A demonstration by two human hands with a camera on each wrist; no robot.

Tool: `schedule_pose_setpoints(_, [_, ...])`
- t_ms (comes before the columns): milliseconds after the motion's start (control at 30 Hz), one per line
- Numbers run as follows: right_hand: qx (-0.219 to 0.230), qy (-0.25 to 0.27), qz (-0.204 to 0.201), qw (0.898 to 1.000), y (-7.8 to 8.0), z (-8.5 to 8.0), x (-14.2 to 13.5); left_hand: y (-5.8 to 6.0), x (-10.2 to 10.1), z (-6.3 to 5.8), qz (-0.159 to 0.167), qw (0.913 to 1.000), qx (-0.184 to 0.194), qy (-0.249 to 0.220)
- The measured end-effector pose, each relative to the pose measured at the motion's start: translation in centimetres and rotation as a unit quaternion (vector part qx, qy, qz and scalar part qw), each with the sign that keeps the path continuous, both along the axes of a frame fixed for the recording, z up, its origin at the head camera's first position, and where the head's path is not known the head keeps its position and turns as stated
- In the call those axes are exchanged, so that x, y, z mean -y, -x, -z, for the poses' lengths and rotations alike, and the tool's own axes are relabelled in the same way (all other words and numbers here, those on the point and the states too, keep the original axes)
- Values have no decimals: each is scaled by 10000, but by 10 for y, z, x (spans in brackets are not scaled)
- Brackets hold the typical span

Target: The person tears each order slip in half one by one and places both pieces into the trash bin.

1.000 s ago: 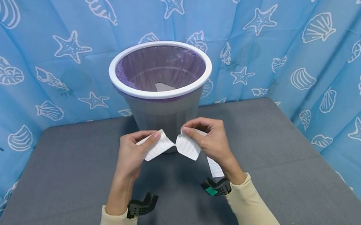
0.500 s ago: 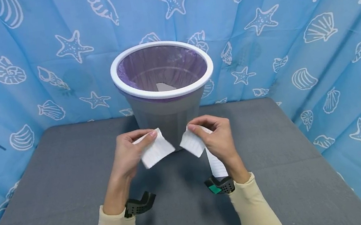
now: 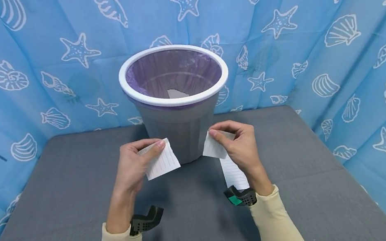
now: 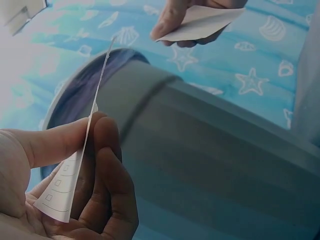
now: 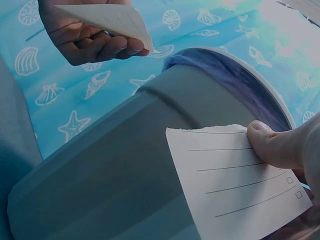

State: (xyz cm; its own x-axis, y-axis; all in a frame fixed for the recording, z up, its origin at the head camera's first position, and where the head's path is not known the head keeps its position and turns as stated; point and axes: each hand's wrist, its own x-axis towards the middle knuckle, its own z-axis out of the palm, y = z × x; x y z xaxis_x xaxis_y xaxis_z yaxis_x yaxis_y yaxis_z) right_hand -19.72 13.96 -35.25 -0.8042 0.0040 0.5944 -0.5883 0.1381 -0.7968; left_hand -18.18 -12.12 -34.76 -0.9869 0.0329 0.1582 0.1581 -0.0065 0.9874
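Note:
My left hand (image 3: 134, 164) pinches a torn piece of lined paper (image 3: 162, 160) between thumb and fingers. A second torn piece (image 3: 214, 146) is pinched by my right hand (image 3: 239, 144); in the right wrist view this paper (image 5: 225, 175) shows printed lines, small checkboxes and a ragged top edge. The two pieces are apart, held over the table in front of the bin. Partly hidden behind my right hand, a lined paper strip (image 3: 233, 175) lies on the table. Seen edge-on in the left wrist view is the left piece (image 4: 65, 187).
A grey bin (image 3: 178, 124) with a white rim and purple liner stands at the back of the grey table (image 3: 78, 204). Some white paper (image 3: 177, 93) shows inside it. A blue curtain (image 3: 266, 9) with shell prints hangs behind and at the sides.
One second ago the two pieces met at a point. They have since come apart, with my left hand moving left and my right hand moving right.

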Motion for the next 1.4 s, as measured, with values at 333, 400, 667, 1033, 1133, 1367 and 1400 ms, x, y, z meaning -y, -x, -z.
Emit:
schedule_pose_setpoints(333, [-5, 7, -41, 10000, -2, -4, 0, -5, 1, -6, -90, 9998, -70, 169])
schedule_pose_setpoints(400, [3, 24, -63, 10000, -2, -5, 0, -6, 1, -7, -119, 9997, -80, 174])
schedule_pose_setpoints(667, [-202, -99, -16, 9997, 2, -21, -7, -8, 7, -17, -286, 9988, -341, 217])
schedule_pose_setpoints(1033, [-594, -218, 167, 9979, 14, -73, -32, 1, 24, -65, -511, 9917, -1092, 440])
schedule_pose_setpoints(1133, [-802, -238, 235, 9962, 20, -91, -38, 6, 28, -82, -637, 9882, -1313, 474])
schedule_pose_setpoints(1367, [-1202, -374, 356, 9914, 37, -129, -48, 23, 34, -120, -676, 9846, -1613, 1])
schedule_pose_setpoints(1400, [-1210, -404, 375, 9911, 40, -134, -49, 26, 34, -125, -657, 9841, -1649, -62])
